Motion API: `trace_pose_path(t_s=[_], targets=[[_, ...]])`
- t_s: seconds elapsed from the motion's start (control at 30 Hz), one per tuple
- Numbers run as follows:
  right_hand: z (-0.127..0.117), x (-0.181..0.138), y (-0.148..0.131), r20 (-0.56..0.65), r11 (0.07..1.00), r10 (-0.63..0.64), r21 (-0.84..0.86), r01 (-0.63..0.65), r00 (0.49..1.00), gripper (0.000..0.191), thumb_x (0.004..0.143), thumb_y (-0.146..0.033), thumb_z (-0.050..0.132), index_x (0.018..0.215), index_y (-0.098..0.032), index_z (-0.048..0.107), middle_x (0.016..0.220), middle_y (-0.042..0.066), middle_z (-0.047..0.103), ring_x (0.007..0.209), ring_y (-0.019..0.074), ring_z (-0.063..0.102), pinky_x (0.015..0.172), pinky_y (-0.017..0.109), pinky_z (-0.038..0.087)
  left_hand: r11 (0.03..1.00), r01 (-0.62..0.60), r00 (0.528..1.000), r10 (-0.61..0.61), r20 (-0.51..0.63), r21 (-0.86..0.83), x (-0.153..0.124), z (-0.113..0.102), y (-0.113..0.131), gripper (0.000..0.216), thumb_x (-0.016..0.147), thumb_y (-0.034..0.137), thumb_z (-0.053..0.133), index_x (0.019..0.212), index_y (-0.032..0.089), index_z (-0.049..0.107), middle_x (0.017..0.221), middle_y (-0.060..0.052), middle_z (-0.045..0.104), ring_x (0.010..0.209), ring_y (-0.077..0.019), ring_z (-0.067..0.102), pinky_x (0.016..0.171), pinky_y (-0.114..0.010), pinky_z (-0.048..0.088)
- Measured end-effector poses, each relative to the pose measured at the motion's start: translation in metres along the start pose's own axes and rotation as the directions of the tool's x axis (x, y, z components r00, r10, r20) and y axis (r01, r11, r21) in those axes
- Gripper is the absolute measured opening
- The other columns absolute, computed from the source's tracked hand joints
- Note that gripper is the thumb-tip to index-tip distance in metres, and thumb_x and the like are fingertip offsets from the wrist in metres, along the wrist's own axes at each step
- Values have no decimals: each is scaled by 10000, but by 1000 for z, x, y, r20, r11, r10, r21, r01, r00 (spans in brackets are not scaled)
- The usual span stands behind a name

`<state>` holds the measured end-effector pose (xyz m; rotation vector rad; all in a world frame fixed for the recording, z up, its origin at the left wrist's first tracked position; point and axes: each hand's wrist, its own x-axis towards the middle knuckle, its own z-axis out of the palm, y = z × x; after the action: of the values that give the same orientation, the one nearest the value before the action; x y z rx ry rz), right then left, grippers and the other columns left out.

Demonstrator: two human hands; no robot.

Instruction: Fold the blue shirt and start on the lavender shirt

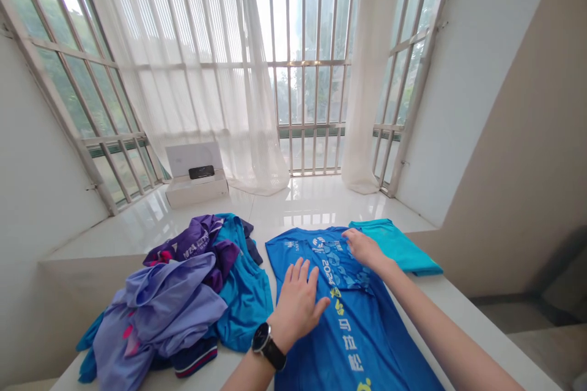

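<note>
A blue printed T-shirt (353, 330) lies spread flat on the white ledge (298, 195) in front of me. My left hand (297, 304), with a black watch on the wrist, rests flat on the shirt's middle, fingers stretched out. My right hand (363, 247) lies further up on the shirt near its upper right part, fingers down on the cloth. Neither hand grips anything.
A heap of purple, lilac and teal clothes (183, 293) lies to the left of the shirt. A folded teal garment (398, 244) sits to the right. A white box with a dark device (196, 180) stands near the barred window and sheer curtains (220, 73).
</note>
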<state>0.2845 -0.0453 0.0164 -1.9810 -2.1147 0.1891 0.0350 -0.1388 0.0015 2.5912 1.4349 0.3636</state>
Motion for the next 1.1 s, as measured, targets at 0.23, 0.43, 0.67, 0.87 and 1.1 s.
trace_pose_path(t_s=[0.23,0.43,0.67,0.87,1.1], targets=[[21,41,6,104,993,-90,-63,97,990,263,891,-136,500,1038,-195,710,1110,89,707,993,210,660,786,264,426,994,61,998,-60,13,-94,-5,32,-7,696,972,624,295,1551,238,319,1622,-124,261,1500,-350,183,1208,-594,173],[19,56,3,43,993,-59,-101,63,997,287,933,-144,420,1014,-172,695,1073,119,704,940,220,666,736,278,419,992,73,997,-69,43,-100,-4,25,-4,699,973,634,289,1563,260,281,1636,-100,225,1506,-348,158,1221,-579,152],[17,20,1,-63,992,-55,-116,47,997,342,965,-180,384,1203,-154,628,1275,134,621,1125,223,604,897,269,448,990,93,994,-87,59,-103,-5,22,-10,712,961,654,311,1553,258,301,1631,-128,235,1484,-360,222,1182,-573,228],[34,-13,0,-25,984,-90,-156,85,996,442,982,-321,428,1354,-130,570,1458,152,523,1376,255,435,1145,334,317,990,140,990,-140,-27,-10,34,2,-28,602,996,457,310,1487,127,419,1577,-187,336,1419,-339,355,1148,-495,311],[71,0,1,40,982,-5,-191,13,999,626,998,-506,319,1535,-184,343,1601,135,331,1484,318,266,1183,480,247,974,224,975,-223,-25,46,74,36,-58,642,983,561,269,1521,232,388,1598,-144,314,1485,-389,202,1161,-670,112]])
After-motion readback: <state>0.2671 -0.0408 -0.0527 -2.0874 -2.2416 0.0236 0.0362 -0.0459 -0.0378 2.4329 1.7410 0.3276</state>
